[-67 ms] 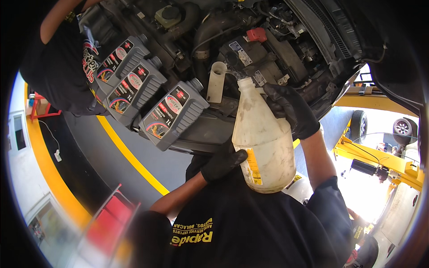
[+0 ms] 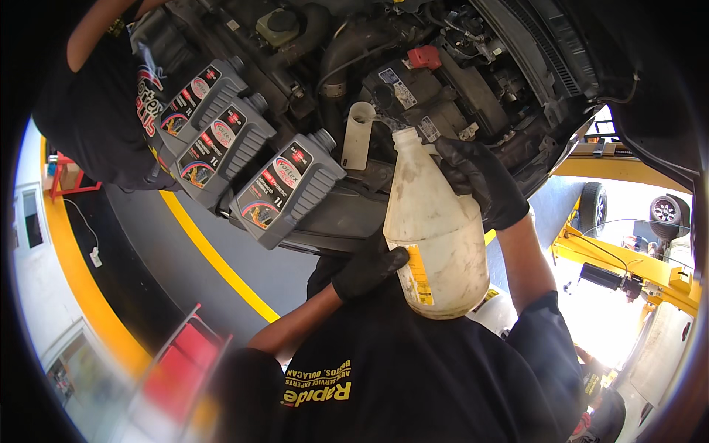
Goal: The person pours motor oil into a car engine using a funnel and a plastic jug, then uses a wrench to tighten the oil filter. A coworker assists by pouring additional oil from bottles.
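View straight down over a car's open engine bay (image 2: 347, 55), with a person in a black shirt (image 2: 436, 376) at the near edge. Both hands wear black gloves, and both grip one large, scuffed, off-white jug (image 2: 436, 221). The jug is in front of the person's body, its narrow neck pointing up and away toward the engine. The right hand (image 2: 487, 184) is closed around its upper right side, near the neck. The left hand (image 2: 367, 275) clasps its lower left side, thumb beside a yellow label (image 2: 419, 275) (the other fingers are hidden behind the jug).

Just left of the jug's mouth stands a pale tube (image 2: 357, 144) with a round opening at the top. Between mouth and opening is a clear, glinting streak that looks like liquid.

Further left, three grey bottles (image 2: 288, 188) stand in a slanting row along the front of the bay. Beyond them, at upper left, is a co-worker's dark-clothed torso (image 2: 103, 118). Among the engine parts, a red cover (image 2: 424, 57) stands out. A yellow line (image 2: 214, 255) crosses the grey floor (image 2: 244, 244); at far right are two wheels (image 2: 666, 214) and a yellow frame (image 2: 628, 258).
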The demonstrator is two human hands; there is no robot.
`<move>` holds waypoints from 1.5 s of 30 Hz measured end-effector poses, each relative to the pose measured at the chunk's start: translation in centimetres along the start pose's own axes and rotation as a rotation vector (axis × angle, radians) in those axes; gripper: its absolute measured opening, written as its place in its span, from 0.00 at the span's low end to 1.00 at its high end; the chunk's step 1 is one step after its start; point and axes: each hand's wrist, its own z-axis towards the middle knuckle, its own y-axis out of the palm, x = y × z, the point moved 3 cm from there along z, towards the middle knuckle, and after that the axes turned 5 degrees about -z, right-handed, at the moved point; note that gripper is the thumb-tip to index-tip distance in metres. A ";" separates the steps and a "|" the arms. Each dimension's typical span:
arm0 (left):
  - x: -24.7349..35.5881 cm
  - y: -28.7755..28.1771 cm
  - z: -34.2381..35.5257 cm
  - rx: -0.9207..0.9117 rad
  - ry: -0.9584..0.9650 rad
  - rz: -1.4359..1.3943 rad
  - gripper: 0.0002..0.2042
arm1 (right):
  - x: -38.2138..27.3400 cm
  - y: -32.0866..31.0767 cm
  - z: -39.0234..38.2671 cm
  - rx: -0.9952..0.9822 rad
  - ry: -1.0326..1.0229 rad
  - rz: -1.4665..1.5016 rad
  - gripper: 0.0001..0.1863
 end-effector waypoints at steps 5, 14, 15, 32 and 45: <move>0.1 -0.1 0.1 0.010 0.012 -0.091 0.36 | -0.1 -0.8 0.3 -0.076 0.029 0.027 0.21; -0.5 -0.3 0.1 -0.006 -0.015 -0.019 0.42 | -0.8 0.4 -0.1 0.020 0.013 0.034 0.18; -0.3 -0.4 0.1 -0.004 -0.010 0.013 0.42 | -0.7 0.0 0.2 -0.005 0.015 0.037 0.18; -0.1 -0.1 0.3 -0.029 0.014 0.023 0.46 | -1.3 1.1 -0.4 0.092 0.046 -0.017 0.18; 1.0 -0.3 0.5 0.016 0.023 0.066 0.42 | -1.4 0.2 0.6 -0.137 -0.016 0.081 0.11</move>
